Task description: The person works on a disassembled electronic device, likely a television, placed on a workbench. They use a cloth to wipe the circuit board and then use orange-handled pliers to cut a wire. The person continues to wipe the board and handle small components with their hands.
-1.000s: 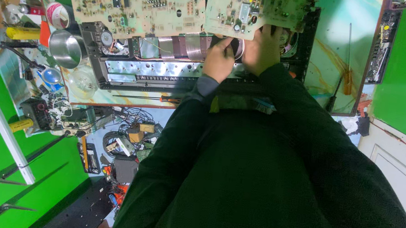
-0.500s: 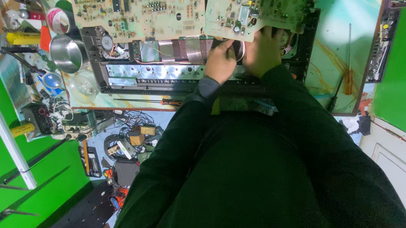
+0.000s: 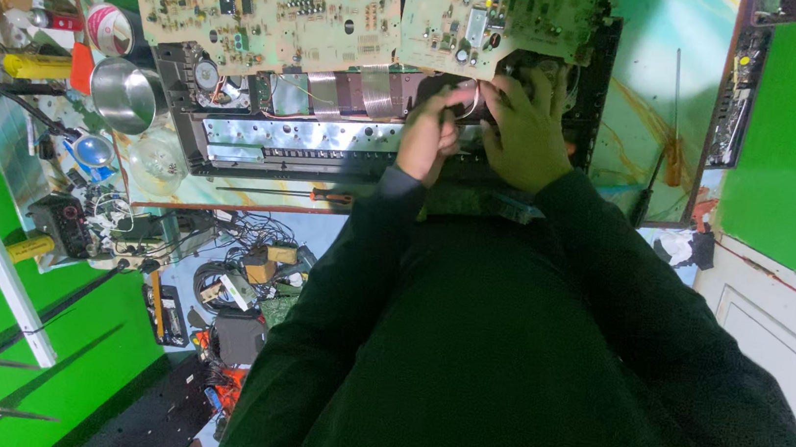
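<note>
Green circuit board (image 3: 499, 12) sits at twelve o'clock over the opened metal chassis (image 3: 299, 134). I see my left hand (image 3: 427, 138) and right hand (image 3: 526, 129) touching beneath its edge, fingers curled on something I cannot identify. Steel cup (image 3: 124, 94) sits at nine o'clock.

My left hand (image 3: 427, 138) is curled into a loose fist, knuckles up, fingertips pinched together near my right hand. My right hand (image 3: 524, 128) lies flat-backed beside it, fingers bent forward and spread a little. The two hands almost touch at the thumbs. Both forearms in dark long sleeves reach out from my chest, converging at the wrists.
</note>
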